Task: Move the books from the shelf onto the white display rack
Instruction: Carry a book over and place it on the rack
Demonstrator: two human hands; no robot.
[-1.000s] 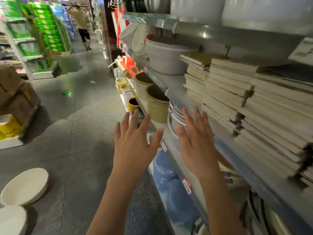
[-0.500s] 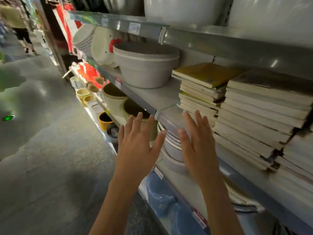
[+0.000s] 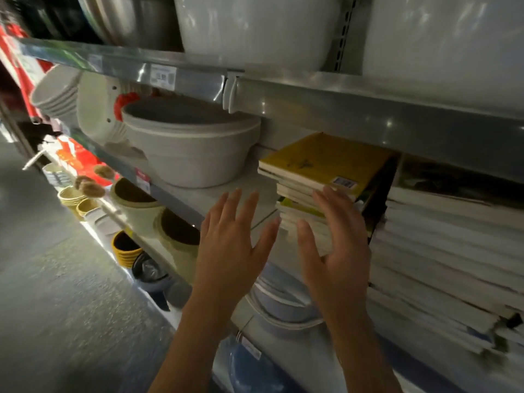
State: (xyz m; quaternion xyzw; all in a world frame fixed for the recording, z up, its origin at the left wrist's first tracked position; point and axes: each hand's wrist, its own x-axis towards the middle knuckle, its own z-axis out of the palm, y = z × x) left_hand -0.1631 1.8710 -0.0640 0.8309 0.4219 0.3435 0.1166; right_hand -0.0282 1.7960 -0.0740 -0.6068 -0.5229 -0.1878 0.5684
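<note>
Several tubs and pots sat along the shelving. At nine o'clock from the hands, a stack of yellow bowls (image 3: 71,197) stood nested on the lower shelf, with two pale green pots (image 3: 133,204) beside them whose dark insides showed nothing that could be made out. At eleven o'clock a wide grey basin (image 3: 192,150) sat on the middle shelf (image 3: 195,195); its contents were hidden. The left hand (image 3: 231,251) was raised flat with fingers spread, holding nothing, over the shelf edge. The right hand (image 3: 337,251) was likewise flat and spread, its palm facing the small stack of books (image 3: 306,208); whether it touched them could not be told. That stack lay at twelve o'clock, topped by a yellow-covered book (image 3: 326,160). At three o'clock a taller pile of white books (image 3: 442,251) filled the shelf.
</note>
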